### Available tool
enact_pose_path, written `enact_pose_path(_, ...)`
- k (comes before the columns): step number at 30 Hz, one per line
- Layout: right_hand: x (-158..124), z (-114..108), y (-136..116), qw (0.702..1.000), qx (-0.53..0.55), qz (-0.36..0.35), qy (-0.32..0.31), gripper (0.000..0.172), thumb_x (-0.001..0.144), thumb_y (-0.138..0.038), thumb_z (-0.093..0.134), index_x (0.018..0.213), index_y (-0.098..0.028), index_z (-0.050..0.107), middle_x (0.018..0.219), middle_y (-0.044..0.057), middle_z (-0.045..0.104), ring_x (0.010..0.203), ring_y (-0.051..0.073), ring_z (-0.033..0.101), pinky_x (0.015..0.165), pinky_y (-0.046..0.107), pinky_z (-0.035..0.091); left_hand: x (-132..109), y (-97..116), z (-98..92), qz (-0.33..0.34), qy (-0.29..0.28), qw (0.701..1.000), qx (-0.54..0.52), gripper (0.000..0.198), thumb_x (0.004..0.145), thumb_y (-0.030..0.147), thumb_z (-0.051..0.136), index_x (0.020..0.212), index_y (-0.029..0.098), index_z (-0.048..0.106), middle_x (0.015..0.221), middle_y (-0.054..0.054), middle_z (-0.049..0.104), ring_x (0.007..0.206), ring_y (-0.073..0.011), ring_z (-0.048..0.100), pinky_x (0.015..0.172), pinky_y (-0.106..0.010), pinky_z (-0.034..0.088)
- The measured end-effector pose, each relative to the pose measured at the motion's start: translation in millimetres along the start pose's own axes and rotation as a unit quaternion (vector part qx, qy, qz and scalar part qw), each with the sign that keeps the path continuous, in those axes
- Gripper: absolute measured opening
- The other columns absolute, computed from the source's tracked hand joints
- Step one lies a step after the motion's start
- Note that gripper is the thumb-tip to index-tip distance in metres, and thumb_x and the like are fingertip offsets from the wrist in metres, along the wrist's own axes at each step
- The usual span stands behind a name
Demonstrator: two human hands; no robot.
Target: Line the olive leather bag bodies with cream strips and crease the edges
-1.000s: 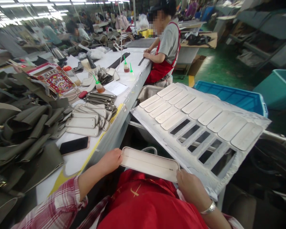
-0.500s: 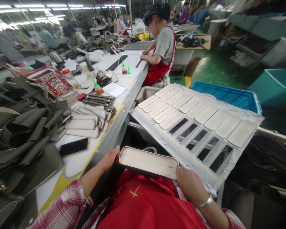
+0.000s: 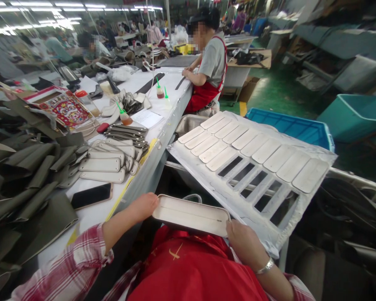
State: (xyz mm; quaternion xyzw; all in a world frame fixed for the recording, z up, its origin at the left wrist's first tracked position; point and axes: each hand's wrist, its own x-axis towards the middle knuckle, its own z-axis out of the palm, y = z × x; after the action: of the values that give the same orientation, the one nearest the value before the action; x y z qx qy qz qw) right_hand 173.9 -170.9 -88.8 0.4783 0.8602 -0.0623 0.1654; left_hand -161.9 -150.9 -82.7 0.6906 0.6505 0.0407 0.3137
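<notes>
Between my hands, just above the red apron, is a long pale panel [image 3: 189, 215] with rounded corners, a thin raised rim, a line along its middle and a dark underside. Its left end is gripped by my left hand [image 3: 146, 205], fingers closed at the corner. The right end is pinched by my right hand [image 3: 246, 240], its thumb near the rim; the other fingertips are hidden. Behind the panel a thin pale loop [image 3: 194, 197] shows. To the right, a white slotted board [image 3: 203, 177] carries rows of pale rounded strips [image 3: 280, 161].
On the left table lie a phone [image 3: 92, 195], stacked pale strips [image 3: 100, 164], a glue bottle [image 3: 125, 118] and a heap of dark olive pieces [image 3: 28, 179]. A blue crate [image 3: 288, 127] and a teal bin [image 3: 354, 117] stand right. A co-worker [image 3: 211, 62] works at the table's far end.
My left hand has closed more fully around the panel's left corner. The panel appears slightly further left and low, and the whole view has shifted a little. My right hand keeps its hold.
</notes>
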Motion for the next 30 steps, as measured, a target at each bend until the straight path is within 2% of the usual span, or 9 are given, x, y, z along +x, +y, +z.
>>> enact_pose_path(3, 1.0, -1.3, 0.8, 1.000, 0.005, 0.005, -0.008, 0.027, 0.085, -0.008, 0.037, 0.094, -0.010, 0.062, 0.079, 0.013, 0.063, 0.065, 0.025, 0.063, 0.050, 0.032, 0.046, 1.0, 3.1, 4.1, 0.006, 0.003, 1.000, -0.005, 0.018, 0.071, 0.015, 0.045, 0.054, 0.020, 0.042, 0.068, -0.010, 0.053, 0.082, -0.0257, 0.051, 0.080, -0.038, 0.036)
enact_pose_path(5, 1.9, 0.1, 2.1, 1.000, 0.008, 0.002, -0.004, 0.027, 0.086, -0.010, 0.036, 0.092, -0.010, 0.062, 0.078, 0.013, 0.063, 0.065, 0.025, 0.064, 0.050, 0.032, 0.046, 0.9, 2.5, 5.6, 0.001, 0.018, 0.999, -0.026, 0.019, 0.073, 0.016, 0.044, 0.054, 0.020, 0.041, 0.067, -0.009, 0.051, 0.080, -0.0249, 0.050, 0.079, -0.038, 0.036)
enact_pose_path(11, 3.8, 9.3, 4.9, 0.999, -0.016, -0.016, 0.044, 0.026, 0.084, -0.007, 0.038, 0.083, -0.010, 0.063, 0.073, 0.012, 0.062, 0.060, 0.025, 0.063, 0.047, 0.032, 0.045, -3.4, -10.6, 12.3, -0.034, 0.061, 0.981, -0.182, 0.038, 0.084, 0.046, 0.036, 0.059, 0.019, 0.045, 0.060, 0.000, 0.046, 0.064, -0.0170, 0.046, 0.067, -0.031, 0.038)
enact_pose_path(14, 3.4, 11.3, 4.8, 0.998, -0.011, -0.018, 0.052, 0.026, 0.083, -0.007, 0.038, 0.082, -0.010, 0.063, 0.072, 0.012, 0.061, 0.060, 0.025, 0.062, 0.047, 0.033, 0.045, -7.2, -19.8, 21.5, -0.058, 0.072, 0.949, -0.300, 0.048, 0.084, 0.056, 0.030, 0.062, 0.017, 0.049, 0.060, 0.000, 0.049, 0.061, -0.0156, 0.047, 0.062, -0.028, 0.039)
enact_pose_path(17, 2.4, 11.8, 4.0, 0.998, -0.010, -0.018, 0.051, 0.026, 0.083, -0.005, 0.038, 0.086, -0.010, 0.064, 0.073, 0.012, 0.061, 0.060, 0.025, 0.062, 0.047, 0.033, 0.046, -12.7, -27.1, 31.1, -0.081, 0.084, 0.903, -0.412, 0.050, 0.079, 0.062, 0.037, 0.065, 0.017, 0.051, 0.062, 0.000, 0.053, 0.061, -0.0154, 0.050, 0.061, -0.027, 0.041)
enact_pose_path(23, 2.4, 12.1, 2.5, 0.998, -0.016, -0.018, 0.050, 0.027, 0.084, -0.006, 0.037, 0.089, -0.009, 0.064, 0.074, 0.012, 0.062, 0.063, 0.026, 0.063, 0.050, 0.035, 0.049, -24.6, -29.2, 41.8, -0.084, 0.080, 0.813, -0.571, 0.034, 0.074, 0.050, 0.058, 0.071, 0.017, 0.050, 0.065, 0.003, 0.051, 0.061, -0.0106, 0.049, 0.060, -0.022, 0.041)
enact_pose_path(26, 2.8, 12.5, 2.6, 0.998, -0.022, -0.023, 0.053, 0.026, 0.083, -0.005, 0.038, 0.087, -0.009, 0.064, 0.074, 0.012, 0.062, 0.063, 0.025, 0.063, 0.051, 0.035, 0.049, -25.1, -27.8, 45.0, -0.071, 0.064, 0.786, -0.611, 0.032, 0.073, 0.044, 0.063, 0.068, 0.017, 0.045, 0.061, 0.005, 0.047, 0.056, -0.0080, 0.045, 0.054, -0.019, 0.037)
enact_pose_path(30, 3.0, 15.6, 3.3, 0.997, -0.033, -0.030, 0.070, 0.023, 0.082, -0.005, 0.042, 0.088, -0.009, 0.064, 0.074, 0.012, 0.062, 0.061, 0.025, 0.063, 0.049, 0.034, 0.049, -20.5, -29.5, 50.5, -0.055, 0.050, 0.766, -0.638, 0.035, 0.072, 0.042, 0.064, 0.067, 0.017, 0.040, 0.059, 0.006, 0.045, 0.053, -0.0067, 0.042, 0.052, -0.018, 0.034)
